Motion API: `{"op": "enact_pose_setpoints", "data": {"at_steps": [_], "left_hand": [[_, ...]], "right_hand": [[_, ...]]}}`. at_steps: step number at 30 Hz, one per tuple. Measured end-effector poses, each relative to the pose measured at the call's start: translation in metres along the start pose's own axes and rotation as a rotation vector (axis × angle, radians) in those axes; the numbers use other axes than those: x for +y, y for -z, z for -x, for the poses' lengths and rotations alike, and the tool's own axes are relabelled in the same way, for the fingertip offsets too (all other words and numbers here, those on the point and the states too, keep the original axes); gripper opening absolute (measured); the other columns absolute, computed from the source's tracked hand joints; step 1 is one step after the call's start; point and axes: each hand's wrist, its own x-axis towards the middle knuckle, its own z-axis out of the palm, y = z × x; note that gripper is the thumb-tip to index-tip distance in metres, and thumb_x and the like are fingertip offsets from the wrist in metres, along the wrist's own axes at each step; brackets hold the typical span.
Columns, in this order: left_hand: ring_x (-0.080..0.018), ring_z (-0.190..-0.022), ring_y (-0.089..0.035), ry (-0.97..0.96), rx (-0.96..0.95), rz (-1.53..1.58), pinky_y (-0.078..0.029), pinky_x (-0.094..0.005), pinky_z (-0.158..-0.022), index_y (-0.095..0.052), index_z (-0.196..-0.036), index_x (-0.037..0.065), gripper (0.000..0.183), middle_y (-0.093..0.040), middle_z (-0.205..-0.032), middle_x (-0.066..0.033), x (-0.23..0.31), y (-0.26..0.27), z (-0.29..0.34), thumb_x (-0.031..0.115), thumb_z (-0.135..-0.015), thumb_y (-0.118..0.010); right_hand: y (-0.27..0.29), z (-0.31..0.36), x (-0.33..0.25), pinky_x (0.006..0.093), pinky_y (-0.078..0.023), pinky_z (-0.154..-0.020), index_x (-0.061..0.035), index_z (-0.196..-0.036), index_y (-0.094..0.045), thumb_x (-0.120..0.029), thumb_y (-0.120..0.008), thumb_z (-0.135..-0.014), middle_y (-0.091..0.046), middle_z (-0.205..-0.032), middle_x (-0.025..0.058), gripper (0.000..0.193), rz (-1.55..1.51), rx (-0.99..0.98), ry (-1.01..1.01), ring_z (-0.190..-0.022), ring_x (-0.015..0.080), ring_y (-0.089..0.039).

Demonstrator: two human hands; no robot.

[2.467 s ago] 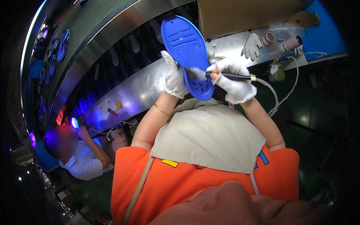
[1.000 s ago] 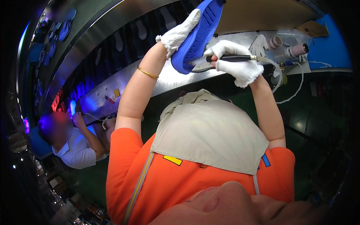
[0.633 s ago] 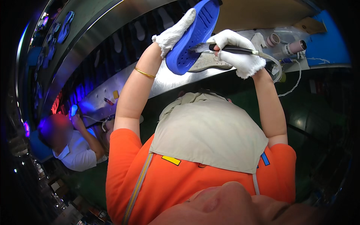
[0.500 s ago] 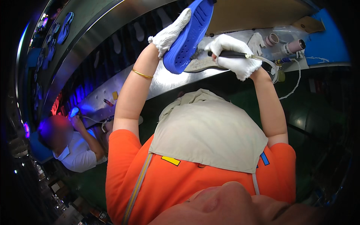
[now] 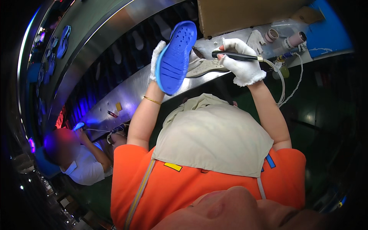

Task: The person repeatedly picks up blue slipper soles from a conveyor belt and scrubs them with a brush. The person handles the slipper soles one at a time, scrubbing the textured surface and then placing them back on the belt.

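My left hand (image 5: 156, 60), in a white knitted glove, grips the edge of a blue shoe sole (image 5: 174, 63). The sole stands tilted above the bench, its holed and grooved face turned toward me. To its right, my right hand (image 5: 244, 65), in a glove with bare fingertips, pinches a black-handled brush (image 5: 234, 56) with a clear hose (image 5: 278, 76) running from its rear end. The brush's dark tip points at the sole with a gap between them. Beneath, a grey, worn-looking sole-shaped piece (image 5: 207, 69) lies on the bench, partly hidden.
A metal bench (image 5: 130, 90) runs along a rack of dark soles (image 5: 138, 40). Cardboard (image 5: 245, 17) stands behind. At the right are pink cylinders (image 5: 295, 39), a loose glove (image 5: 256, 40) and a blue panel (image 5: 333, 32). Another person (image 5: 82, 163) works at the left, beside a conveyor carrying blue soles (image 5: 64, 41).
The blue sole has come down toward me and turned, so its inner face now shows more fully. My right hand has shifted slightly, leaving the brush visible apart from the sole.
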Motion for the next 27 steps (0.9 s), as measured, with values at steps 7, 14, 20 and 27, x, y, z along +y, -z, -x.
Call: {"op": "enact_pose_setpoints", "data": {"at_steps": [7, 14, 20, 27], "left_hand": [[-0.0353, -0.112, -0.053, -0.043, -0.174, 0.046, -0.042, -0.0470, -0.098, -0.041, -0.131, 0.000, 0.062, -0.052, -0.124, -0.0228, -0.054, -0.034, -0.013, 0.048, -0.092, -0.039], [-0.0265, -0.107, -0.056, -0.204, 0.079, -0.181, -0.049, -0.0396, -0.090, -0.039, -0.132, 0.008, 0.073, -0.053, -0.122, -0.0138, -0.066, -0.039, -0.028, 0.066, -0.086, -0.037], [-0.0274, -0.102, -0.058, -0.322, 0.159, -0.242, -0.048, -0.0402, -0.091, -0.046, -0.125, 0.005, 0.074, -0.056, -0.116, -0.0142, -0.059, -0.041, -0.037, 0.067, -0.087, -0.032], [-0.0293, -0.098, -0.060, -0.357, 0.138, -0.277, -0.050, -0.0418, -0.087, -0.048, -0.125, 0.005, 0.077, -0.059, -0.112, -0.0181, -0.047, -0.036, -0.035, 0.070, -0.086, -0.031]], "right_hand": [[-0.010, -0.032, -0.010, 0.0246, -0.051, -0.075, 0.0011, -0.098, -0.056, 0.002, -0.064, -0.078, -0.064, -0.088, 0.0083, 0.021, 0.190, 0.216, 0.345, -0.080, 0.0120, -0.063], [-0.020, -0.013, -0.018, 0.0260, -0.051, -0.077, -0.0001, -0.099, -0.055, 0.005, -0.062, -0.076, -0.061, -0.090, 0.0074, 0.025, 0.021, 0.016, 0.204, -0.081, 0.0120, -0.062], [-0.022, -0.011, -0.011, 0.0257, -0.050, -0.074, -0.0027, -0.094, -0.059, 0.007, -0.065, -0.071, -0.059, -0.087, 0.0063, 0.025, 0.385, -0.029, 0.402, -0.080, 0.0131, -0.061], [-0.027, 0.000, -0.010, 0.0260, -0.050, -0.075, -0.0018, -0.092, -0.061, 0.002, -0.067, -0.072, -0.062, -0.088, 0.0065, 0.021, 0.331, -0.022, 0.247, -0.080, 0.0132, -0.061]]}}
